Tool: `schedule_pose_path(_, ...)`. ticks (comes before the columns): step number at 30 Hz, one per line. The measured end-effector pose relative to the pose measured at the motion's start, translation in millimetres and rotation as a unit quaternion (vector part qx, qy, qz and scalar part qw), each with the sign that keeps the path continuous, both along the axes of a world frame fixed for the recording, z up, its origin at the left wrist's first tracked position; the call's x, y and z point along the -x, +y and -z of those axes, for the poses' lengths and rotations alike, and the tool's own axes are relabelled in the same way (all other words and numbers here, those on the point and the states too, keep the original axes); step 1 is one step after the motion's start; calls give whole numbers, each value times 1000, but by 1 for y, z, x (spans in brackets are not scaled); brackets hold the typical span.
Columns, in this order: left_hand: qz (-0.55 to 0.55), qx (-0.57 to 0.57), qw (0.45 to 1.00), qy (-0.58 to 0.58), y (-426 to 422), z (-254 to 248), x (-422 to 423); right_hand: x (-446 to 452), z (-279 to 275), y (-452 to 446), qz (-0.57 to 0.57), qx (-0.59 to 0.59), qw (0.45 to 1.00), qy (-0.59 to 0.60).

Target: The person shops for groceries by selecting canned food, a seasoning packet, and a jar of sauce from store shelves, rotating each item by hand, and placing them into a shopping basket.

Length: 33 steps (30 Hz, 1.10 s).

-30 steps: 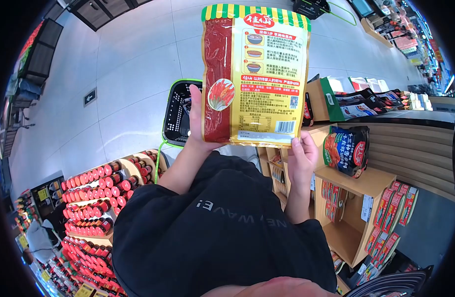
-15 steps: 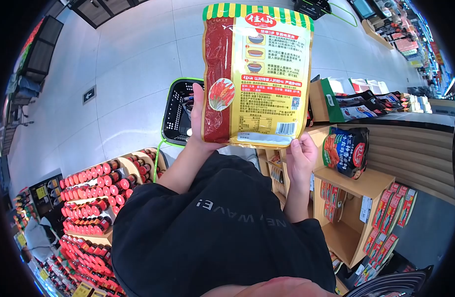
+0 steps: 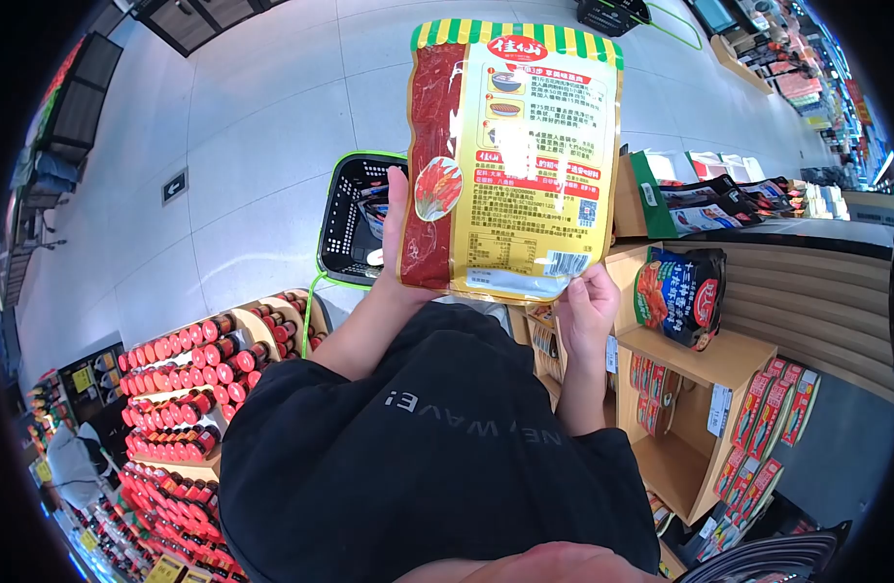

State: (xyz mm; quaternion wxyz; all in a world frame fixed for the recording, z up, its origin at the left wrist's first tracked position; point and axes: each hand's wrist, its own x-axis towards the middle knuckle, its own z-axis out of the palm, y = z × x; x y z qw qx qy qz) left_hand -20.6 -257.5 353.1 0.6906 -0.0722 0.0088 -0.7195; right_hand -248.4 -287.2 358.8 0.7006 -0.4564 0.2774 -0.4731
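Observation:
A yellow and red seasoning packet point(image 3: 515, 165) with a green-and-yellow striped top is held upright in front of me, its printed back facing the camera. My left hand point(image 3: 398, 243) supports its left edge from behind; most of those fingers are hidden by the packet. At the lower right corner, my right hand point(image 3: 588, 299) pinches the packet between thumb and fingers. Glare covers part of the printed text. Behind the packet, partly hidden, stands a black shopping basket point(image 3: 345, 228) with a green handle and some items inside.
To the left, a wooden rack holds rows of red-lidded jars point(image 3: 185, 340). On the right is a wooden shelf point(image 3: 695, 389) with a dark seasoning bag point(image 3: 680, 296) on top and red packets hanging beside it. Grey floor tiles point(image 3: 262, 87) stretch ahead, with another basket point(image 3: 607, 15) farther off.
The packet has shifted slightly down and to the right and tilted a little, with glare now across its text. Both hands keep hold of it.

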Motion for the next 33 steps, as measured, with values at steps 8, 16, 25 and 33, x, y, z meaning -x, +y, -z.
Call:
schedule_pose_path(8,-9,-2,1000,-28,0,-2,0,-8,-10,2,136,224,954,145)
schedule_pose_path(16,-2,40,999,8,0,1,2,-13,-7,8,152,311,912,220)
schedule_pose_path(25,18,23,1000,4,1,-1,2,-14,-10,16,135,217,949,185)
schedule_pose_path(33,30,11,999,9,1,-4,3,-9,-6,20,146,194,959,147)
